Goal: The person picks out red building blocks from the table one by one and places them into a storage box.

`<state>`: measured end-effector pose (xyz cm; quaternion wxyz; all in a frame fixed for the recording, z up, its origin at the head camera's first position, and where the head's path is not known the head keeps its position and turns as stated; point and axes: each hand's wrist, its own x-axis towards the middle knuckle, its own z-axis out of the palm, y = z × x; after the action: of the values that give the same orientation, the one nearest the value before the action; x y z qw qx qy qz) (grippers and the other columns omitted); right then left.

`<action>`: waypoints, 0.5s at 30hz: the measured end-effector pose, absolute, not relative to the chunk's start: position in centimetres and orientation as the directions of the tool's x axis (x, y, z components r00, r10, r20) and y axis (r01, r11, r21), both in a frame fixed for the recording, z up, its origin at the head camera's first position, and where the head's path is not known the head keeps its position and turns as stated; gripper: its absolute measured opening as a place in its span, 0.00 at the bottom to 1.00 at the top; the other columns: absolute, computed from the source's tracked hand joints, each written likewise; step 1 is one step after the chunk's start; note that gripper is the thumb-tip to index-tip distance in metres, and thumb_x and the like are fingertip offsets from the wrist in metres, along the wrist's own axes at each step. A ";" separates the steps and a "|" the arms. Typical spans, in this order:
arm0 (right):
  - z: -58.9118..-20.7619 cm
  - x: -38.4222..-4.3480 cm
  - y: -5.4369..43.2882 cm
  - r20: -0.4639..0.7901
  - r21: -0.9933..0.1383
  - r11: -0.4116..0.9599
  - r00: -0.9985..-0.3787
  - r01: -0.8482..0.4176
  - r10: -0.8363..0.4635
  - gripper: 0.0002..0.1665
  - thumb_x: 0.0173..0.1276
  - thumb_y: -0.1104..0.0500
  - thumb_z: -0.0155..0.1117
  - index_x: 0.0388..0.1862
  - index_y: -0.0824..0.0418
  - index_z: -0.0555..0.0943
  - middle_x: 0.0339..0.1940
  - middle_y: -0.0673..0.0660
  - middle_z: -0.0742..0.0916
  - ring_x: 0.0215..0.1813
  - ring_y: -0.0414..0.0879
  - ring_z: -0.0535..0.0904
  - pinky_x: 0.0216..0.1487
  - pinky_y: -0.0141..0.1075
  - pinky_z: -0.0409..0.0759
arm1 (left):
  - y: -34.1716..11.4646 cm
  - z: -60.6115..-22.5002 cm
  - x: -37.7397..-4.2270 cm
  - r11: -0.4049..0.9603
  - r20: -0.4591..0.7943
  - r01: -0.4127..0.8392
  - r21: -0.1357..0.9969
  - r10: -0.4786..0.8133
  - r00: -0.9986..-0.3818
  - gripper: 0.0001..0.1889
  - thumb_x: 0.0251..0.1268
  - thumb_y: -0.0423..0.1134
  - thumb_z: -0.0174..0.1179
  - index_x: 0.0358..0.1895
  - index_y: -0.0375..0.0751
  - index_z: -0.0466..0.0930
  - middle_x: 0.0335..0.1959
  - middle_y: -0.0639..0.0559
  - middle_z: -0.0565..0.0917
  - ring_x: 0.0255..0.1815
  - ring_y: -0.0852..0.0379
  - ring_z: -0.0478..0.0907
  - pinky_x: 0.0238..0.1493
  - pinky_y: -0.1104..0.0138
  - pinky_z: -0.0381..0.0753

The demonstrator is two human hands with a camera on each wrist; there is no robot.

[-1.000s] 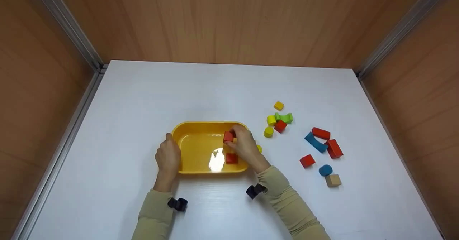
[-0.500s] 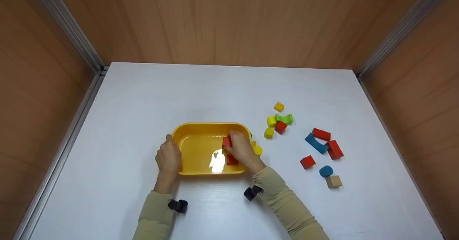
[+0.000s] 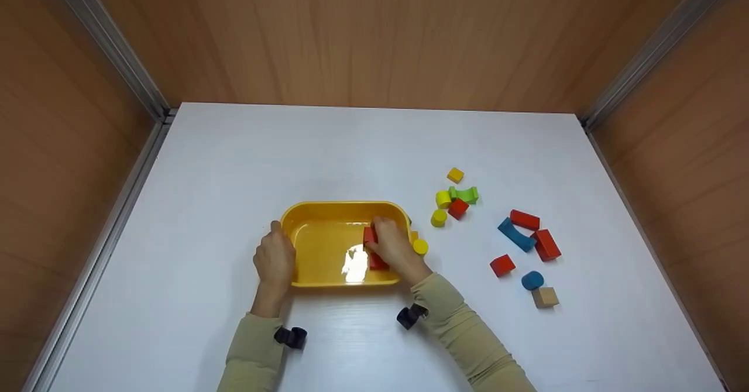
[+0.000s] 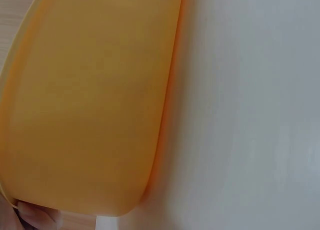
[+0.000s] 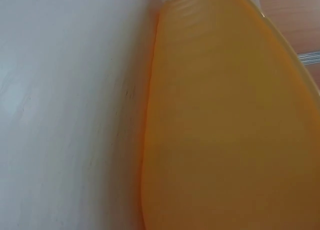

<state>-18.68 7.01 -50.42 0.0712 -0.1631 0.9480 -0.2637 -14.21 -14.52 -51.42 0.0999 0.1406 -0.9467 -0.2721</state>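
Note:
A yellow tray lies on the white table. At its left end my left hand grips the rim; in the left wrist view fingers pinch a corner of it. My right hand reaches inside the tray's right end and holds a red block, partly covered by the fingers. Another red block sits in the tray just nearer to me. The right wrist view is filled by the tray's outer wall; the right hand's grip is hidden there.
Just outside the tray's right end lies a yellow cylinder. Further right are a green arch, a red cube, yellow pieces, a blue arch, a blue cylinder, a plain wooden cube and several red blocks.
My right hand has lowered the red block toward the tray floor and moved slightly nearer to me. The left hand stays on the rim.

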 end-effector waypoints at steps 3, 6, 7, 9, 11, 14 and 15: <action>-50.5 -18.7 7.0 -0.048 -0.519 0.810 -0.937 -0.272 -0.345 0.17 0.53 0.62 0.67 0.39 0.66 0.72 0.33 0.58 0.77 0.34 0.48 0.72 0.36 0.37 0.74 | -14.5 -51.5 -14.2 0.814 0.132 -0.206 0.543 -0.325 -0.937 0.08 0.64 0.28 0.44 0.41 0.26 0.68 0.21 0.37 0.77 0.16 0.49 0.74 0.15 0.59 0.72; -50.4 -18.7 7.0 -0.067 -0.519 0.815 -0.939 -0.257 -0.338 0.17 0.54 0.62 0.66 0.40 0.66 0.71 0.33 0.58 0.77 0.34 0.48 0.72 0.37 0.36 0.74 | -14.4 -51.4 -14.2 0.812 0.126 -0.213 0.544 -0.330 -0.936 0.09 0.64 0.29 0.44 0.42 0.26 0.68 0.22 0.37 0.77 0.18 0.48 0.75 0.16 0.58 0.73; -50.4 -18.7 7.0 -0.075 -0.520 0.817 -0.939 -0.250 -0.335 0.17 0.54 0.62 0.65 0.40 0.66 0.71 0.34 0.58 0.77 0.34 0.48 0.72 0.37 0.36 0.74 | -14.4 -51.5 -14.2 0.812 0.125 -0.213 0.543 -0.329 -0.936 0.08 0.64 0.29 0.44 0.42 0.26 0.68 0.22 0.37 0.77 0.18 0.48 0.75 0.16 0.58 0.73; -50.3 -18.6 7.0 -0.085 -0.515 0.822 -0.939 -0.245 -0.333 0.18 0.55 0.62 0.65 0.42 0.66 0.71 0.34 0.58 0.77 0.34 0.47 0.72 0.38 0.36 0.74 | -14.4 -51.4 -14.2 0.812 0.125 -0.211 0.545 -0.328 -0.936 0.08 0.63 0.29 0.44 0.42 0.26 0.68 0.23 0.36 0.78 0.18 0.47 0.76 0.16 0.58 0.73; -50.3 -18.6 7.0 -0.100 -0.515 0.824 -0.938 -0.238 -0.333 0.19 0.55 0.62 0.64 0.44 0.66 0.70 0.36 0.58 0.77 0.35 0.48 0.72 0.39 0.36 0.74 | -14.4 -51.4 -14.2 0.811 0.122 -0.212 0.545 -0.327 -0.937 0.08 0.64 0.28 0.44 0.42 0.26 0.68 0.23 0.36 0.78 0.18 0.47 0.76 0.16 0.59 0.73; -50.1 -18.4 7.0 -0.122 -0.519 0.825 -0.936 -0.222 -0.329 0.22 0.56 0.61 0.64 0.47 0.66 0.69 0.39 0.59 0.77 0.37 0.48 0.72 0.41 0.36 0.74 | -14.5 -51.3 -14.1 0.810 0.114 -0.216 0.545 -0.327 -0.938 0.08 0.64 0.28 0.44 0.41 0.27 0.67 0.23 0.35 0.78 0.18 0.47 0.76 0.15 0.59 0.73; -50.1 -18.3 7.1 -0.127 -0.520 0.826 -0.936 -0.218 -0.327 0.23 0.56 0.60 0.64 0.48 0.66 0.69 0.40 0.59 0.76 0.38 0.48 0.72 0.42 0.36 0.74 | -14.5 -51.3 -14.1 0.810 0.112 -0.217 0.545 -0.326 -0.939 0.08 0.64 0.28 0.44 0.41 0.26 0.67 0.24 0.35 0.78 0.18 0.47 0.76 0.15 0.59 0.73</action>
<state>-18.34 7.06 -50.07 0.1058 -0.1437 0.9496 -0.2576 -14.12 -14.47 -51.33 0.1005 0.1435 -0.9459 -0.2730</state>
